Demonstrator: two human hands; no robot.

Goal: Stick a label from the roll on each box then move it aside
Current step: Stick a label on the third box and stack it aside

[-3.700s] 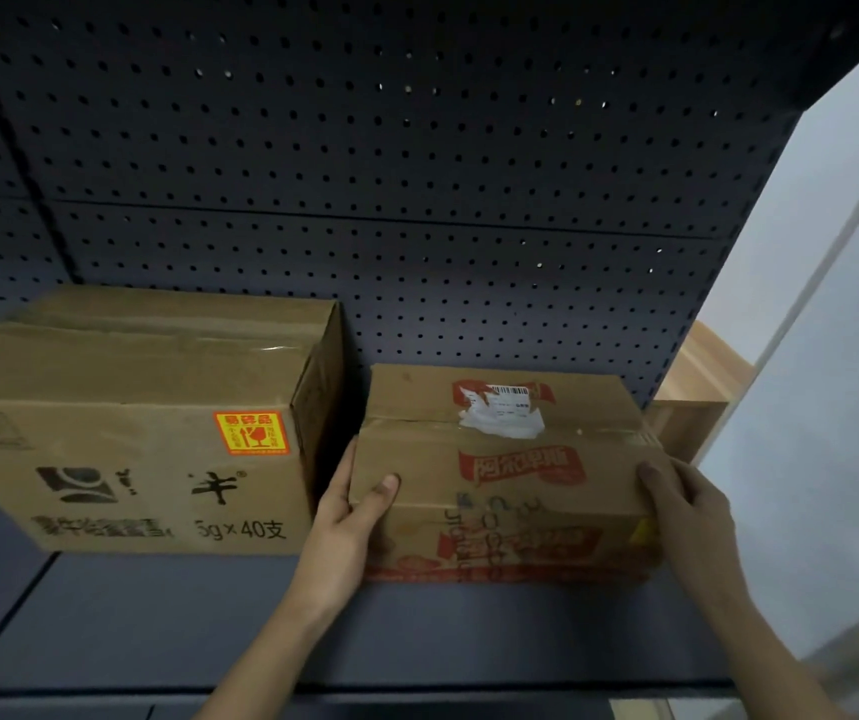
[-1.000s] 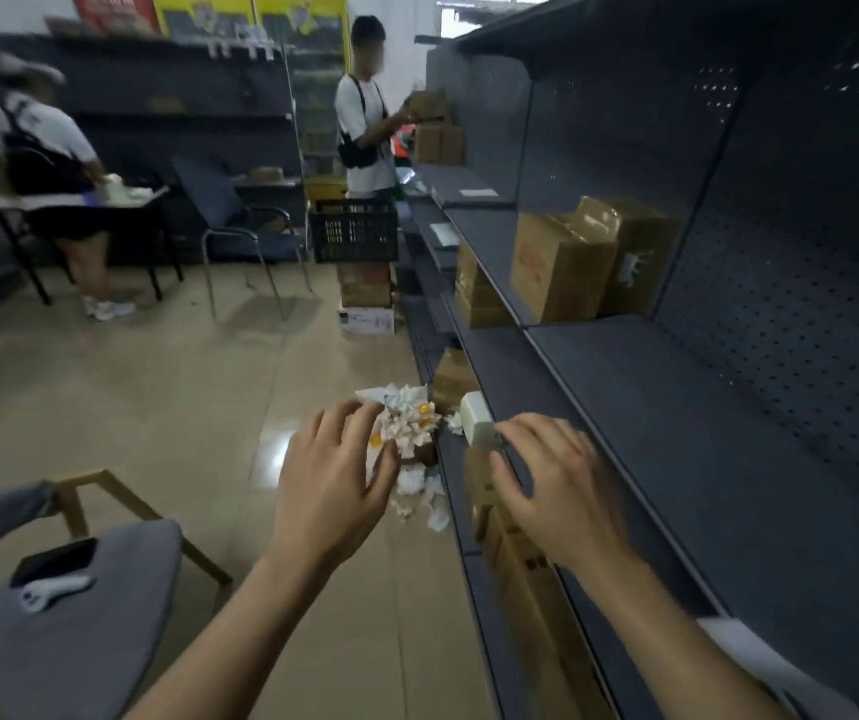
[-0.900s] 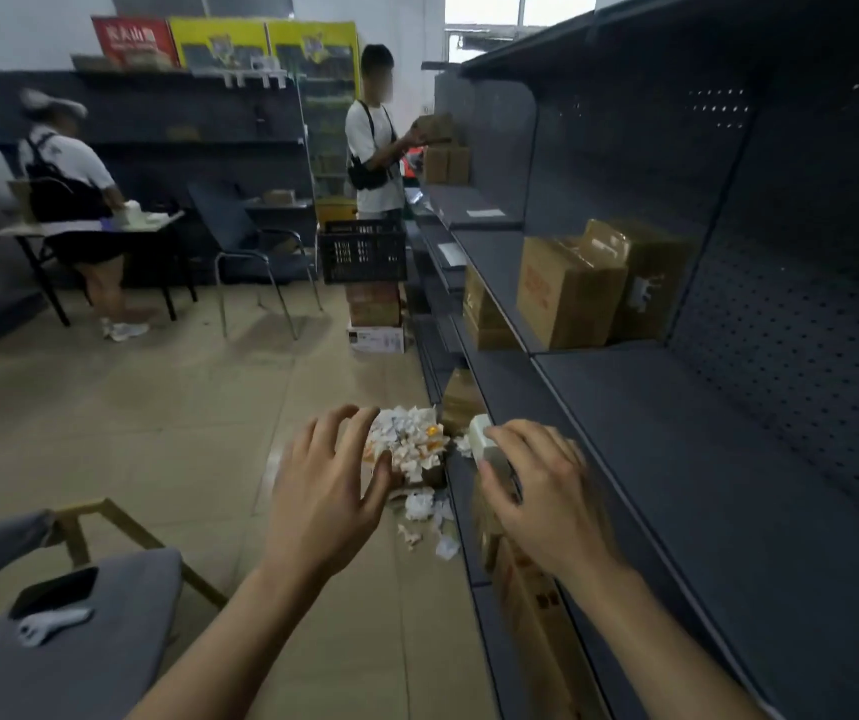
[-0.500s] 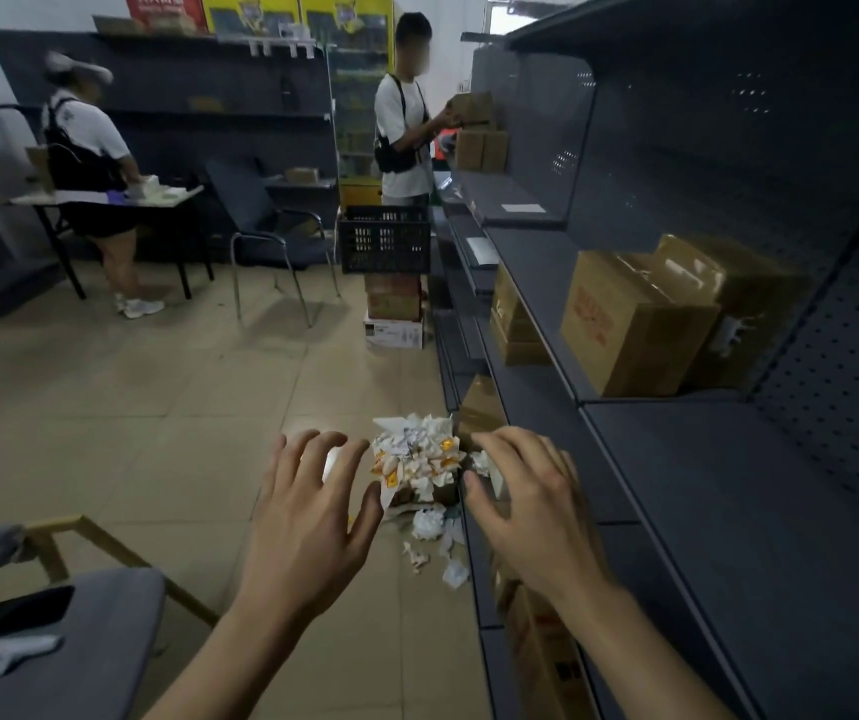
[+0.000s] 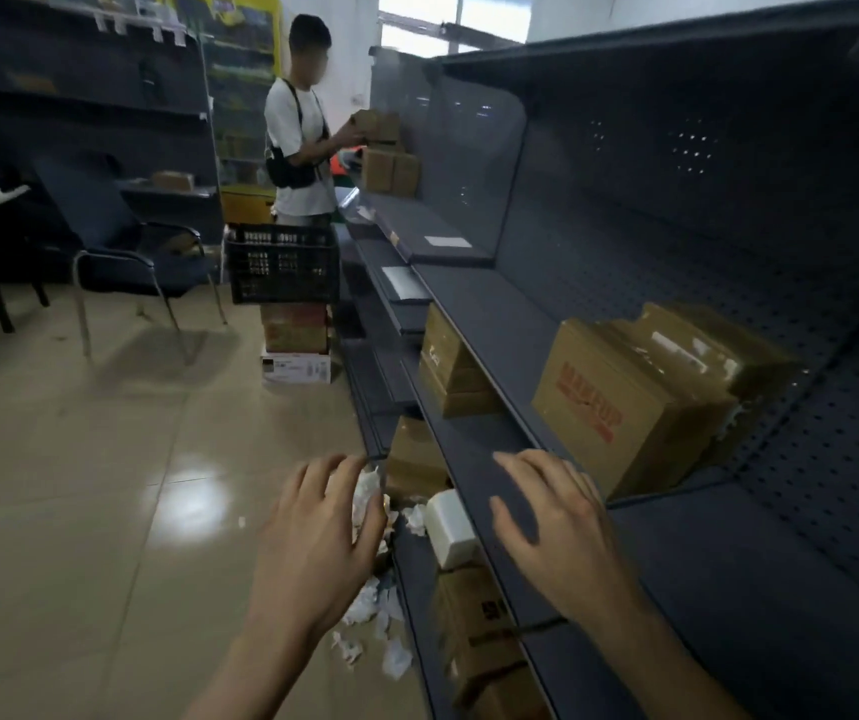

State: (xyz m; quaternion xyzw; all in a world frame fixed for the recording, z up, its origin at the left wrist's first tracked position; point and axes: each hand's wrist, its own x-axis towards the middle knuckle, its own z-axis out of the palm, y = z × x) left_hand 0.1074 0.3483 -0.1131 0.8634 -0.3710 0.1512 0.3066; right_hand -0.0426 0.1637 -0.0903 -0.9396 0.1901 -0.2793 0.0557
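The white rounded label roll [image 5: 449, 521] sits low in my view, at about six o'clock, tucked just under the front edge of the dark grey metal shelf [image 5: 500, 324]. I cannot tell whether it rests on the lower shelf or on the plain brown cardboard boxes [image 5: 479, 621] directly below it.

It lies between my two hands, and neither touches it. My left hand [image 5: 313, 543] is at its nine o'clock, fingers spread and slightly bent, holding nothing. My right hand [image 5: 557, 532] is at its three o'clock, fingers also spread and empty, over the shelf's front edge. I cannot tell whether it touches the shelf.

At two o'clock from the right hand, a brown cardboard box with red print [image 5: 619, 407] stands on the shelf, with another taped box just behind it against the perforated back panel.

Crumpled white paper scraps [image 5: 370, 610] lie on the glossy beige tiled floor [image 5: 79, 485] beneath the left hand, at six o'clock from it.

Farther off, at eleven o'clock in my view, a black plastic crate [image 5: 281, 262] sits on a stack of boxes. Behind it stands a person in a white T-shirt [image 5: 297, 148], handling small boxes at the shelving. A dark chair with metal legs [image 5: 131, 252] is at ten o'clock.
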